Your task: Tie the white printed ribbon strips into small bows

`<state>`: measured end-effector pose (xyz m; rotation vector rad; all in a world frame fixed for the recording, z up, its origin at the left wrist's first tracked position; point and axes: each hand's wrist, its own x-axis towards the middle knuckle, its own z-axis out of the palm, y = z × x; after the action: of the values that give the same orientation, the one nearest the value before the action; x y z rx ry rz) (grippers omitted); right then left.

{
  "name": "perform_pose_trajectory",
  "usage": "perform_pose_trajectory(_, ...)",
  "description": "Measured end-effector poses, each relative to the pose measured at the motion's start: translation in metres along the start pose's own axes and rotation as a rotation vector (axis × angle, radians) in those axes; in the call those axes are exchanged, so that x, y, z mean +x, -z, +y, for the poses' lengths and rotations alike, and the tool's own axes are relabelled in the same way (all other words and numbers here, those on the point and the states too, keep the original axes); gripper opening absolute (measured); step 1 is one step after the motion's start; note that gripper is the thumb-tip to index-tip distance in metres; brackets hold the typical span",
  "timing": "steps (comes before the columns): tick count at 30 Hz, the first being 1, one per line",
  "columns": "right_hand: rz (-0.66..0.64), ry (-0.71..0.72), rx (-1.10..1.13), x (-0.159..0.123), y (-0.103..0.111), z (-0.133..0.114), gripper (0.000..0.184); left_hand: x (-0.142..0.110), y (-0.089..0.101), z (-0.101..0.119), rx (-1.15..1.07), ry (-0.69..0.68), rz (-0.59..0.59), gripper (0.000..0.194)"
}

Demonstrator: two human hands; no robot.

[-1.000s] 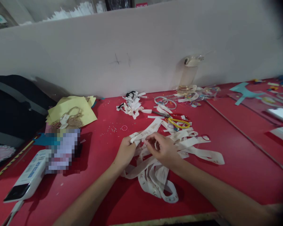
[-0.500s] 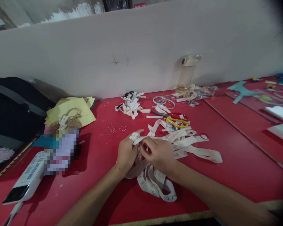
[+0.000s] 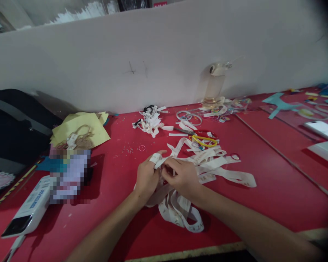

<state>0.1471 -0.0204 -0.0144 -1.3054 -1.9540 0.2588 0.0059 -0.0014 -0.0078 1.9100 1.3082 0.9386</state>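
A long white ribbon [image 3: 180, 214] with printed lettering lies in loose loops below and to the right of my hands. My left hand [image 3: 147, 178] is closed on this ribbon, part of which wraps over its fingers near the thumb. Pressed close beside it, my right hand [image 3: 182, 176] pinches the ribbon with bent fingers; the fingertips are partly hidden. More ribbon strips [image 3: 232, 173] spread out to the right. Just behind them lie scissors [image 3: 203, 140] with yellow and red handles.
A heap of short white knotted strips [image 3: 150, 122] lies near the wall. A clear bottle [image 3: 214, 87] stands at the back. On the left are yellow paper [image 3: 98, 127], a white power bank [image 3: 30, 207] with a cable, and a dark bag [image 3: 13, 127]. A white phone [image 3: 322, 129] lies right.
The view has shifted very slightly. Both hands stay together on the ribbon, with the right fingers moving only a little.
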Motion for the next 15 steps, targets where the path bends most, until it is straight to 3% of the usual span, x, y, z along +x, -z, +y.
perform_pose_trajectory(6,-0.016,-0.038,0.067,0.0026,-0.0006,-0.0003,0.011,0.0006,-0.0004,-0.0020,0.049,0.036,-0.021,0.047)
perform_pose_trajectory(15,-0.039,0.020,0.086,-0.0005,-0.0065,0.0002,0.008,0.0047,0.0030,-0.0006,0.022,0.097,-0.046,0.050)
